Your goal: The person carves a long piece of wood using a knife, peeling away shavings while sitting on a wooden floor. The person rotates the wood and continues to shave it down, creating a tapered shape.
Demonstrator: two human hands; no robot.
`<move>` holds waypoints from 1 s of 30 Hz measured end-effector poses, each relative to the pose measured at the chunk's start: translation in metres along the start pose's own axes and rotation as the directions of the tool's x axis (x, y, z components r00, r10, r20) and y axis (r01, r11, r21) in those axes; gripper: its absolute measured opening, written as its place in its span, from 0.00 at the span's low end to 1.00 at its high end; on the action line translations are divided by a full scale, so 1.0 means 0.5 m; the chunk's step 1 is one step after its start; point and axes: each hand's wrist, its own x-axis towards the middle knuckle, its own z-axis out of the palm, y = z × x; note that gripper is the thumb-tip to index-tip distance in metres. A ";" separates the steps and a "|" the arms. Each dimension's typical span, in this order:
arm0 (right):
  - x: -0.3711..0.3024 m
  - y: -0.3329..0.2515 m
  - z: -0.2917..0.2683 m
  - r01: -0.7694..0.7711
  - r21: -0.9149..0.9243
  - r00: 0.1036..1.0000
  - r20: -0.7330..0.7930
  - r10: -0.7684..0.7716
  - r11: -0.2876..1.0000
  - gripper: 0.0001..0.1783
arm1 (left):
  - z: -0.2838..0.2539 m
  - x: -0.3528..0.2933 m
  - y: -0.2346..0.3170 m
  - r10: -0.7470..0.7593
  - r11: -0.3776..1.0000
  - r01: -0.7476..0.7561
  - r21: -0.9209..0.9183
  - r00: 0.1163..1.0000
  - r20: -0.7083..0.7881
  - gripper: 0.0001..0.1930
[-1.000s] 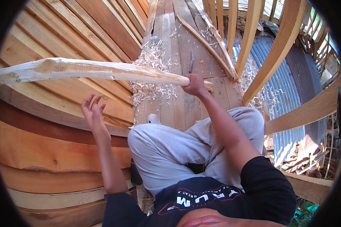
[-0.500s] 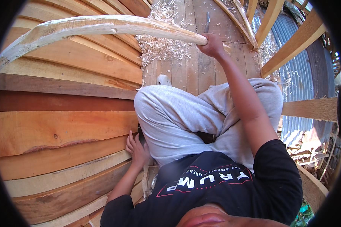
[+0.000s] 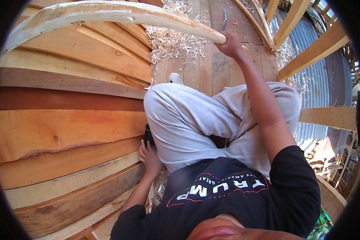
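Observation:
A long, curved, peeled pole [image 3: 120, 14] of pale wood arcs from the far left across the top of the view. My right hand [image 3: 231, 45] is stretched forward, its fingers wrapped round the pole's right end. Just beyond that hand shows a thin, slightly bent metal blade or rod [image 3: 224, 20]; whether it touches the hand I cannot tell. Low on the left, between my knee and the board wall, my left hand [image 3: 150, 158] has its fingers against a flat black object [image 3: 149, 134]. That object is partly hidden by the hand and my leg.
Overlapping wooden boards [image 3: 64, 132] form a wall close on the left. Pale shavings [image 3: 176, 40] cover part of the plank floor [image 3: 220, 74]. Wooden posts and rails [image 3: 314, 52] stand at the right, with corrugated metal sheeting [image 3: 310, 88] beyond. My legs are folded in front of me.
The pole and my right hand have shifted slightly up in view, the hand also rightward. My left fingers, spread beside the black object before, are now drawn in against it.

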 end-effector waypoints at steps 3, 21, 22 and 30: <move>0.000 0.005 0.000 -0.004 0.027 1.000 0.009 0.003 1.000 0.15 | -0.029 0.020 0.007 -0.091 0.988 0.073 -0.133 0.987 -0.132 0.36; 0.010 0.006 -0.010 -0.075 -0.087 0.987 0.133 0.087 0.993 0.14 | -0.226 0.093 0.279 0.477 0.267 -0.753 -0.601 0.645 -0.597 0.12; 0.013 0.016 -0.013 -0.075 -0.081 0.984 0.156 0.087 0.994 0.14 | -0.242 0.105 0.321 0.514 0.157 -0.758 -0.634 0.610 -0.603 0.13; 0.027 0.024 -0.021 -0.140 -0.067 0.918 0.364 0.155 0.988 0.22 | -0.371 0.196 0.568 -0.092 -0.047 -0.789 -0.613 0.614 -0.784 0.38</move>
